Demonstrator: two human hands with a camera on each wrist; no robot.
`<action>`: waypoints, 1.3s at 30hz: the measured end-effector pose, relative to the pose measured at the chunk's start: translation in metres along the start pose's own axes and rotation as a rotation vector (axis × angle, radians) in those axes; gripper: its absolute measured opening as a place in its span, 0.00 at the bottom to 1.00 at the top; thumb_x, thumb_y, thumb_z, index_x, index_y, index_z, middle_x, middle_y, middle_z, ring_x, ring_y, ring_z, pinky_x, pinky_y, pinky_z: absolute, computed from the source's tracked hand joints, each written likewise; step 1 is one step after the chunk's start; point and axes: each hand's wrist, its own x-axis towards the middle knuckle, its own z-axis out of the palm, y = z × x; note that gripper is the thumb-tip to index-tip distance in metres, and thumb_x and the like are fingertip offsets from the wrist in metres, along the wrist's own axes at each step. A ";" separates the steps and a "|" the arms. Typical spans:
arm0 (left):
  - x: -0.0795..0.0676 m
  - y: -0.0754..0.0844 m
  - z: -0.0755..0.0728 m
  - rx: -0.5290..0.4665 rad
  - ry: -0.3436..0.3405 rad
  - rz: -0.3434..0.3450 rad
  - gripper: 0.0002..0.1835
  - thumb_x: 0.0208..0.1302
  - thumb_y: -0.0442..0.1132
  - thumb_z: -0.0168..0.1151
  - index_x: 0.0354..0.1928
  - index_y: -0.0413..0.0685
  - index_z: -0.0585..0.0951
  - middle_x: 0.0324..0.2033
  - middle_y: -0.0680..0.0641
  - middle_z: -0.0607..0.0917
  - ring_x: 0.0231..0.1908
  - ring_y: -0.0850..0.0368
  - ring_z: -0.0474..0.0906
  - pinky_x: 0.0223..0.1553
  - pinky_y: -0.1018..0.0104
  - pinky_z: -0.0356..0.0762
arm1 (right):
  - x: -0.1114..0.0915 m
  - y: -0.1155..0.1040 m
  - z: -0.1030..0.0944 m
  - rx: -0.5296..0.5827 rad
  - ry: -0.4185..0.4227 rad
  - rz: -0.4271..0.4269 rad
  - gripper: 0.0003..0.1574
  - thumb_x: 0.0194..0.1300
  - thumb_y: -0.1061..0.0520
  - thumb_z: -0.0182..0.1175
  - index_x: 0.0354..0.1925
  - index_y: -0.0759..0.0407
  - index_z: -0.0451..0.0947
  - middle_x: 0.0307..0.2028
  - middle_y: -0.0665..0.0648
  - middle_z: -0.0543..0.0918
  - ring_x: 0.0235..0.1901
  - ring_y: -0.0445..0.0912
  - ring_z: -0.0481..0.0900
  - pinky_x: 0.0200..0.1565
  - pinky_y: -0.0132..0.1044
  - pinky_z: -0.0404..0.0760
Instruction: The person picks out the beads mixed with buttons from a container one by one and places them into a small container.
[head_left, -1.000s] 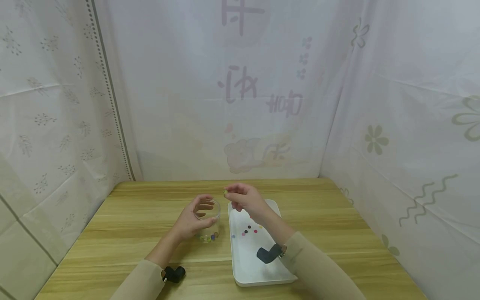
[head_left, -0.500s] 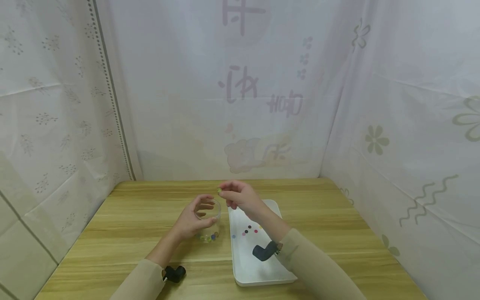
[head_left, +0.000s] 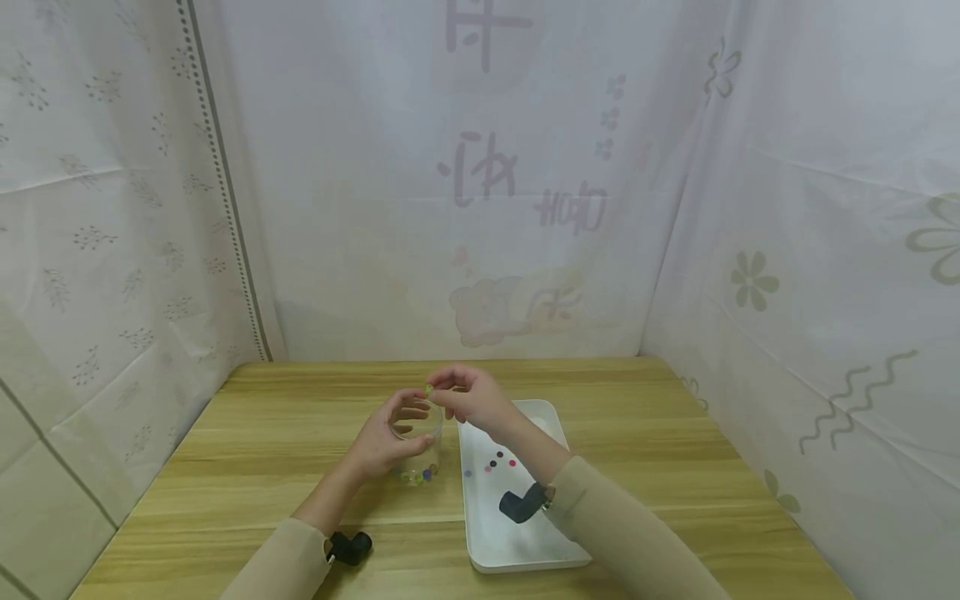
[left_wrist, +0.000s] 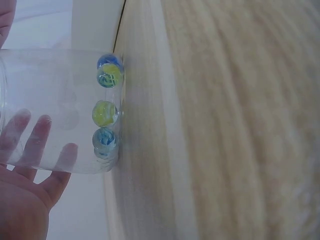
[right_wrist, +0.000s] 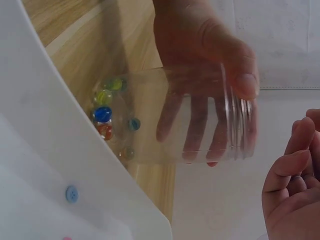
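A clear jar stands upright on the table, and my left hand grips it near its threaded rim. Several glass marbles in blue, yellow-green and orange lie on the jar's bottom. Between the thumb and fingertips of my right hand a small yellow-green marble is pinched, close to the far side of the jar's mouth. In the right wrist view, my right fingers hide that marble.
Right of the jar lies a white tray with several small buttons on it, including a light blue button. The wooden table ends at pale patterned curtains on the back and sides.
My right hand has moved left with the marble, from above the tray's far end to the jar's mouth, dipping slightly at the end. The left hand and the jar have stayed put.
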 end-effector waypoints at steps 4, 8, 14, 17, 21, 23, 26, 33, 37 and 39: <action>0.000 0.001 0.000 0.007 0.008 -0.010 0.38 0.68 0.44 0.76 0.76 0.53 0.70 0.70 0.36 0.80 0.70 0.34 0.78 0.71 0.31 0.76 | -0.001 0.002 0.003 -0.069 0.006 0.008 0.16 0.75 0.58 0.69 0.58 0.59 0.85 0.44 0.51 0.86 0.29 0.43 0.80 0.29 0.29 0.74; 0.000 0.000 0.000 0.006 0.013 -0.011 0.38 0.68 0.44 0.77 0.76 0.53 0.71 0.70 0.41 0.81 0.70 0.34 0.78 0.71 0.32 0.76 | -0.003 0.002 0.004 -0.092 0.003 0.011 0.18 0.75 0.56 0.69 0.60 0.57 0.84 0.48 0.54 0.86 0.30 0.44 0.81 0.30 0.30 0.74; 0.001 -0.001 0.001 0.002 0.006 0.005 0.36 0.69 0.43 0.76 0.75 0.55 0.72 0.70 0.38 0.80 0.70 0.33 0.78 0.71 0.30 0.75 | -0.005 0.004 0.002 -0.084 0.014 0.019 0.22 0.76 0.55 0.69 0.64 0.55 0.82 0.50 0.56 0.86 0.30 0.43 0.81 0.30 0.29 0.73; 0.001 -0.001 0.001 -0.003 0.005 0.002 0.36 0.69 0.43 0.76 0.75 0.54 0.71 0.70 0.34 0.80 0.70 0.34 0.78 0.71 0.29 0.75 | -0.006 0.005 -0.001 -0.083 0.012 0.015 0.23 0.76 0.55 0.69 0.65 0.55 0.81 0.51 0.57 0.86 0.30 0.43 0.80 0.30 0.30 0.73; 0.001 -0.001 0.000 -0.004 0.001 -0.001 0.38 0.69 0.43 0.76 0.77 0.50 0.70 0.71 0.31 0.79 0.71 0.33 0.78 0.72 0.28 0.74 | -0.007 0.006 -0.005 -0.077 0.016 0.013 0.24 0.76 0.55 0.69 0.66 0.54 0.80 0.52 0.57 0.86 0.30 0.44 0.81 0.30 0.30 0.74; 0.002 -0.001 0.001 -0.004 -0.001 0.000 0.39 0.69 0.43 0.76 0.77 0.48 0.69 0.71 0.31 0.79 0.71 0.33 0.77 0.72 0.28 0.74 | -0.007 0.008 -0.007 -0.074 0.021 0.015 0.24 0.76 0.55 0.69 0.66 0.54 0.80 0.51 0.57 0.87 0.30 0.43 0.81 0.29 0.29 0.74; 0.001 -0.001 0.001 -0.002 -0.002 0.004 0.40 0.69 0.43 0.76 0.78 0.44 0.69 0.71 0.30 0.79 0.71 0.32 0.77 0.71 0.28 0.74 | -0.008 0.010 -0.010 -0.072 0.023 0.014 0.23 0.76 0.55 0.68 0.66 0.54 0.81 0.51 0.57 0.87 0.29 0.43 0.81 0.29 0.29 0.74; 0.000 -0.001 0.001 -0.020 0.004 -0.008 0.41 0.68 0.42 0.76 0.77 0.43 0.65 0.71 0.31 0.78 0.71 0.33 0.77 0.72 0.29 0.74 | -0.012 0.014 -0.014 -0.075 0.023 0.028 0.22 0.76 0.55 0.68 0.65 0.53 0.81 0.52 0.57 0.87 0.29 0.43 0.81 0.30 0.30 0.75; 0.000 -0.001 0.001 -0.039 0.015 -0.029 0.39 0.67 0.43 0.77 0.72 0.45 0.65 0.71 0.31 0.79 0.71 0.34 0.77 0.72 0.30 0.73 | -0.014 0.016 -0.016 -0.076 0.019 0.026 0.22 0.76 0.54 0.68 0.65 0.53 0.81 0.52 0.57 0.86 0.30 0.44 0.81 0.30 0.30 0.75; -0.001 0.000 0.001 -0.036 0.015 -0.029 0.38 0.67 0.43 0.77 0.71 0.45 0.66 0.71 0.31 0.79 0.71 0.35 0.77 0.72 0.30 0.73 | -0.015 0.017 -0.018 -0.076 0.016 0.024 0.22 0.77 0.54 0.68 0.65 0.53 0.81 0.51 0.57 0.86 0.30 0.44 0.81 0.30 0.30 0.75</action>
